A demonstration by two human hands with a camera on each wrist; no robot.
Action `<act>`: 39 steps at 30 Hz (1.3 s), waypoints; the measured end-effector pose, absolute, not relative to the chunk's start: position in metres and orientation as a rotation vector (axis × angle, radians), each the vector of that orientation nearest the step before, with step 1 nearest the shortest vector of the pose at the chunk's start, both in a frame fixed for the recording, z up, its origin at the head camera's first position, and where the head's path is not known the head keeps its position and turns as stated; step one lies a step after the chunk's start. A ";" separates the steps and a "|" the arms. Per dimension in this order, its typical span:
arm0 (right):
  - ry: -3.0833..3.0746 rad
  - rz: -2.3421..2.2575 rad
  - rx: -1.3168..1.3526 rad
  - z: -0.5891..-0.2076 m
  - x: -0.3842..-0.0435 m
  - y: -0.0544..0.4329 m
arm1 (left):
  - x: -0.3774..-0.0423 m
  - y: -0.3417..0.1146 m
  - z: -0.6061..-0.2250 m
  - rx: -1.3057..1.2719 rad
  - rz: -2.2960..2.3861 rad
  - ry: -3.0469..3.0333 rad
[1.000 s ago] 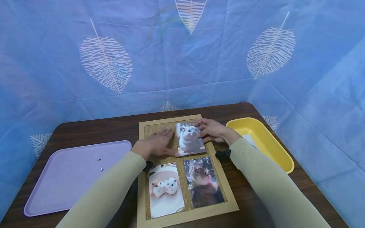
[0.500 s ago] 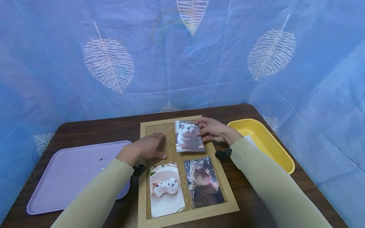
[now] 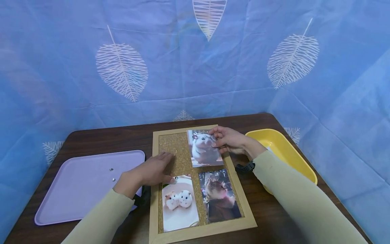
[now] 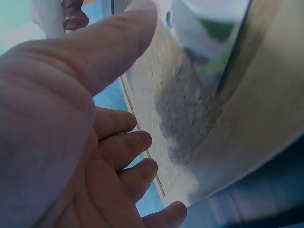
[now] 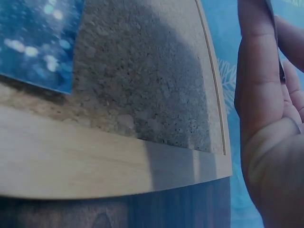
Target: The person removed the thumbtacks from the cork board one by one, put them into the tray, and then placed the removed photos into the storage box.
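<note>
In the head view my right hand (image 3: 233,140) pinches the right edge of a photo (image 3: 201,149) of a white hamster with a crown. That photo is over the upper right part of a wood-framed cork board (image 3: 175,145). My left hand (image 3: 149,172) is over the board's left frame, fingers extended and holding nothing. Its thumb tip overlaps the top of a photo of two small hamsters (image 3: 179,211), lower left on the board. A darker photo of a crowned animal (image 3: 217,200) is at lower right. The right wrist view shows the held photo only edge-on, between thumb and fingers.
A purple tray (image 3: 85,183) with two small metal pieces (image 3: 112,174) lies to the left. To the right stands a yellow tub (image 3: 283,152), partly behind my right forearm. A blue cloth with white leaf prints (image 3: 170,67) hangs behind the dark wooden table (image 3: 122,140).
My left hand has left the white hamster photo's left edge and moved left and nearer me. My right hand keeps its pinch on that photo, which has shifted only slightly.
</note>
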State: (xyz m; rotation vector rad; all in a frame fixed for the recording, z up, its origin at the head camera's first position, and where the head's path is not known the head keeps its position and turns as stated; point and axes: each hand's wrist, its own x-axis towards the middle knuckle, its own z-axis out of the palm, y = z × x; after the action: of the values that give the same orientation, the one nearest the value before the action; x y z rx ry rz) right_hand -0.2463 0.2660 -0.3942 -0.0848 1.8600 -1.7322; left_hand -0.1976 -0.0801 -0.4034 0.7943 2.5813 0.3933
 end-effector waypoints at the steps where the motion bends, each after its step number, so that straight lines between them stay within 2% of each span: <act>1: 1.856 -1.732 -0.095 -0.393 -0.245 0.267 | -0.194 -0.081 -0.404 0.798 0.401 2.585; 13: 1.892 -1.777 -0.144 -0.379 -0.226 0.285 | -0.165 -0.085 -0.411 0.821 0.508 2.572; 39: 1.963 -1.850 -0.130 -0.381 -0.205 0.300 | -0.157 -0.089 -0.419 0.799 0.549 2.569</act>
State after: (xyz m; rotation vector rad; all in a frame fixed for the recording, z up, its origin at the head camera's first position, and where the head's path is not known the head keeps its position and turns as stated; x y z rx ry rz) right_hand -0.2046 0.3000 -0.3812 -0.1300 1.9634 -1.8496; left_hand -0.1573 -0.0892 -0.4193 0.7991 2.5687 0.5489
